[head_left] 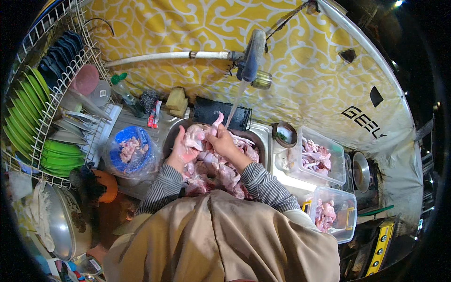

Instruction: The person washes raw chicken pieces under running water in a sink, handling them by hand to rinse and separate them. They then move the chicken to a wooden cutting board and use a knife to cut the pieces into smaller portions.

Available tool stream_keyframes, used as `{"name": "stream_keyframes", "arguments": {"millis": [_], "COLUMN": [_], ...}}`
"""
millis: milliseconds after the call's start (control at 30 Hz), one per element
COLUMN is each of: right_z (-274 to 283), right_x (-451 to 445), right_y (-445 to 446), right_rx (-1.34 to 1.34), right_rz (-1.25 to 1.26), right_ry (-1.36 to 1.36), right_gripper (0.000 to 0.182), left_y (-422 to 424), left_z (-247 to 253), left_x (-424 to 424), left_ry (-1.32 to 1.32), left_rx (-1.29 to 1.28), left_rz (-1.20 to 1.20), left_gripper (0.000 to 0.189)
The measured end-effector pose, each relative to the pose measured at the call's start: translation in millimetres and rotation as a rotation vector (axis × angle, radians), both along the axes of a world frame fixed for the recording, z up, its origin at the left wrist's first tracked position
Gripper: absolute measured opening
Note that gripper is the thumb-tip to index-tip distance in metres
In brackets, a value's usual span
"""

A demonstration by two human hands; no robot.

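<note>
Both hands hold one raw chicken piece (195, 136) above a sink full of raw chicken (211, 169). My left hand (181, 153) supports its left side, palm facing inward and thumb up. Around a narrow, leg-like part of it, which points up, my right hand (223, 141) is closed. Water (236, 102) runs from the blue-grey tap (251, 56) down just beside my right hand. The pile of chicken hides most of the sink basin (266, 148).
A blue bowl (119, 158) of chicken bits, lined with clear plastic, stands left of the sink. Two clear plastic boxes (336, 169) with chicken stand at right, near a small pot (291, 143). Sponges (177, 100) and a bottle (129, 98) line the back; a dish rack (53, 109) rises at left.
</note>
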State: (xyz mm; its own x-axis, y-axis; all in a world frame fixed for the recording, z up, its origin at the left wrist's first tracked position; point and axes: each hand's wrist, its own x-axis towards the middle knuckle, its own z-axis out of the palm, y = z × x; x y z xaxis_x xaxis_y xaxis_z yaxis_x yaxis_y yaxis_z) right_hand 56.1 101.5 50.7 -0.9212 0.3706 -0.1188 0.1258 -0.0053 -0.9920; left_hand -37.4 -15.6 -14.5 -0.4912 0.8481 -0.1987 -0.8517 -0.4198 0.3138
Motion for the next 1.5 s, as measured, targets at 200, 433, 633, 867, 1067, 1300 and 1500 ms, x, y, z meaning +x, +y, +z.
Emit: {"name": "stream_keyframes", "arguments": {"millis": [200,433,633,867,1067,1300,1500], "right_z": [-20,-37,-48,-44,-54,-31,-11], "right_x": [-13,6,35,28,-4,-10,-26], "right_y": [-12,3,35,29,25,9,10], "right_rx": [-0.150,-0.128,-0.482,-0.879,-0.180,0.375,0.645], "right_rz": [-0.183,-0.203,-0.263,-0.357,-0.685,-0.321,-0.004], "right_ry": [0.041,-0.021,-0.261,-0.085,0.060,0.069,0.078], "right_gripper": [0.014,0.015,0.020,0.010,0.014,0.030,0.038], "left_y": [1,25,39,49,52,48,34], "left_z": [27,22,26,20,5,-4,11], "left_x": [35,39,39,53,55,31,17], "left_ry": [0.123,0.287,0.626,1.044,0.688,0.207,0.137], "left_rx": [-0.111,-0.550,-0.388,-0.516,-0.640,-0.544,-0.311], "left_rz": [0.197,0.330,0.254,0.244,0.305,0.063,0.098], "left_gripper": [0.056,0.015,0.019,0.033,0.031,0.028,0.035]}}
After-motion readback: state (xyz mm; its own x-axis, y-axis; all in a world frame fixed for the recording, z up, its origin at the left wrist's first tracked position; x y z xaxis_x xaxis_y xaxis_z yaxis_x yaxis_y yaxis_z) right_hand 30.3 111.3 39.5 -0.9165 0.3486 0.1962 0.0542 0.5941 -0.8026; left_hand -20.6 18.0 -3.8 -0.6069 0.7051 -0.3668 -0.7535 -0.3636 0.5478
